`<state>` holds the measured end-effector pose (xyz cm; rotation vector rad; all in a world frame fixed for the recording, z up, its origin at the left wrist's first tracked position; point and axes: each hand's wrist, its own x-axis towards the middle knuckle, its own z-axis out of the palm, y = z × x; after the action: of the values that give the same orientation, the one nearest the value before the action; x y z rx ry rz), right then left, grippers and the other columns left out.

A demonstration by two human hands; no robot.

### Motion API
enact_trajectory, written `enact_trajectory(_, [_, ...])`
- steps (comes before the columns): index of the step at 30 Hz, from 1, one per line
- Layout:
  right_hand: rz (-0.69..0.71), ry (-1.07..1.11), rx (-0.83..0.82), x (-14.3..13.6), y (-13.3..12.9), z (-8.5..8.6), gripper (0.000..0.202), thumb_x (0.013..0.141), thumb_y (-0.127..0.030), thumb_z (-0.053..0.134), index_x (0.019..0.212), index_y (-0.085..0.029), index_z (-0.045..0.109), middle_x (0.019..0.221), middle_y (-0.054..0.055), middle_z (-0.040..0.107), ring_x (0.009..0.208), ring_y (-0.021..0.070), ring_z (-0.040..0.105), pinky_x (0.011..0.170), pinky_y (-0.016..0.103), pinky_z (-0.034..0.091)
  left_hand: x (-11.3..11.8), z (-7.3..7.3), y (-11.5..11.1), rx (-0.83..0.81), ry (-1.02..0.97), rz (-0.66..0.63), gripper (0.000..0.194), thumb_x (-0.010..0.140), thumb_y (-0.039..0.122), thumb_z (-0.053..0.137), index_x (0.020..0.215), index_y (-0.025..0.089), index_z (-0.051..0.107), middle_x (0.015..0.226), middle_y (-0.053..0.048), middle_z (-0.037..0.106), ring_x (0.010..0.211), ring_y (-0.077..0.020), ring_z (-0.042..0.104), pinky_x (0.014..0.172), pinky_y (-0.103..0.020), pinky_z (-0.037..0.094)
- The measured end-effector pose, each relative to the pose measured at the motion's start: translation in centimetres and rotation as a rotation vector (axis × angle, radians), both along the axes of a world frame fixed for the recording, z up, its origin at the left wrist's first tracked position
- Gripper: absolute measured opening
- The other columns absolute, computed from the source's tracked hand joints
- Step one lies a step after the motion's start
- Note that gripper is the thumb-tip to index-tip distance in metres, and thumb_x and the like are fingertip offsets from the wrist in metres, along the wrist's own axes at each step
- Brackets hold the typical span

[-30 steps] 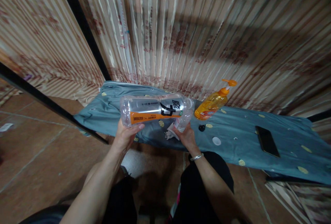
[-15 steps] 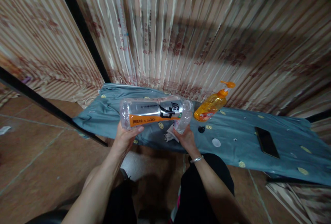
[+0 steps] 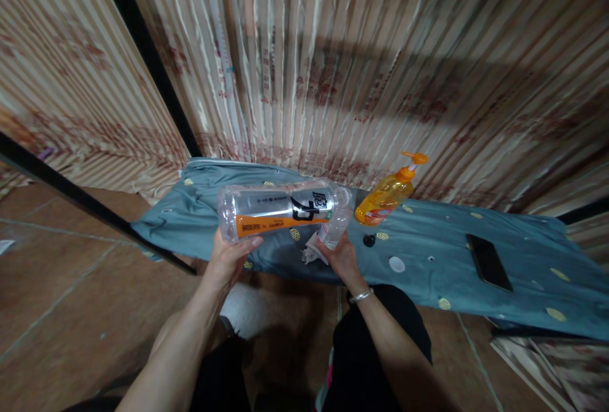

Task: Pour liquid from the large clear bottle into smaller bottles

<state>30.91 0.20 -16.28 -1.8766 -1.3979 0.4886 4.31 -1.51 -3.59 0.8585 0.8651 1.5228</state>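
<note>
My left hand (image 3: 232,258) is closed around the base end of a large clear plastic drink bottle (image 3: 271,212) with a silver and orange label. The bottle lies almost level in the air, its neck toward the right. Right at that neck is a smaller clear bottle (image 3: 339,223), gripped low down by my right hand (image 3: 342,256). Whether the two mouths touch, I cannot tell. A crumpled whitish piece, like tissue or cloth (image 3: 312,253), shows just left of my right fingers. An orange pump bottle (image 3: 383,201) stands close to the right.
A narrow bench with a blue-green cloth (image 3: 432,237) runs across in front of me. On it are a small black cap (image 3: 369,240), a white disc (image 3: 396,264) and a phone (image 3: 489,262). Black poles (image 3: 157,69) and a striped curtain (image 3: 295,50) stand behind and at left.
Both hands keep their hold on the bottles, in almost the same pose. The view has shifted very slightly.
</note>
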Motion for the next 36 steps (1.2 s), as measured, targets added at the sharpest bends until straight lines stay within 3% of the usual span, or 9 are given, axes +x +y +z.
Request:
enact_trajectory(5, [-0.01,-0.013,0.002,0.0,0.0,0.0,0.072,0.079,-0.049,0.084,0.137,-0.014,0.062,0.118,0.022,0.084,0.112,0.0436,0.083,0.091,0.049,0.066,0.0,-0.1,0.0,-0.006,-0.01,0.009,0.064,0.044,0.022,0.106,0.103,0.025,0.082,0.086,-0.001,0.084,0.081,-0.0222,0.08,0.089,-0.035,0.067])
enact_trajectory(12, [0.017,0.013,0.024,0.1,0.1,0.0,0.074,0.079,-0.048,0.083,0.14,-0.012,0.06,0.125,0.023,0.083,0.117,0.0428,0.081,0.099,0.051,0.064,-0.3,-0.4,0.1,-0.011,-0.001,-0.016,0.067,0.041,0.021,0.108,0.102,0.023,0.08,0.086,-0.003,0.082,0.089,-0.0272,0.082,0.095,-0.039,0.066])
enact_trajectory(17, [0.015,0.016,0.03,0.3,0.1,-0.3,0.073,0.079,-0.047,0.085,0.139,-0.013,0.062,0.122,0.021,0.084,0.114,0.0422,0.082,0.097,0.051,0.065,-0.3,-0.4,0.1,0.002,0.005,-0.01,0.069,0.041,0.023,0.109,0.105,0.025,0.082,0.084,0.0,0.083,0.082,-0.0231,0.081,0.092,-0.036,0.068])
enact_trajectory(26, [0.008,0.011,0.03,0.2,0.0,-0.2,0.066,0.08,-0.045,0.086,0.134,-0.015,0.064,0.12,0.019,0.085,0.111,0.0403,0.083,0.097,0.05,0.066,-0.2,-0.4,0.1,0.004,-0.006,0.0,0.079,0.042,0.024,0.109,0.115,0.025,0.08,0.088,-0.002,0.083,0.085,-0.0239,0.081,0.088,-0.033,0.067])
enact_trajectory(32, [0.006,0.016,0.044,0.1,-0.1,0.0,0.064,0.079,-0.047,0.087,0.131,-0.017,0.064,0.113,0.017,0.086,0.105,0.0386,0.084,0.09,0.046,0.066,0.3,0.5,-0.1,-0.026,-0.029,0.037,0.064,0.037,0.028,0.11,0.094,0.023,0.081,0.086,-0.001,0.084,0.081,-0.02,0.08,0.083,-0.029,0.067])
enact_trajectory(36, [-0.001,0.03,0.044,0.1,-0.1,0.0,0.062,0.079,-0.047,0.087,0.129,-0.018,0.064,0.112,0.016,0.086,0.103,0.0372,0.084,0.088,0.044,0.066,0.4,0.5,0.0,-0.045,-0.04,0.049,0.066,0.035,0.026,0.11,0.093,0.023,0.08,0.086,0.0,0.085,0.083,-0.0201,0.081,0.083,-0.028,0.067])
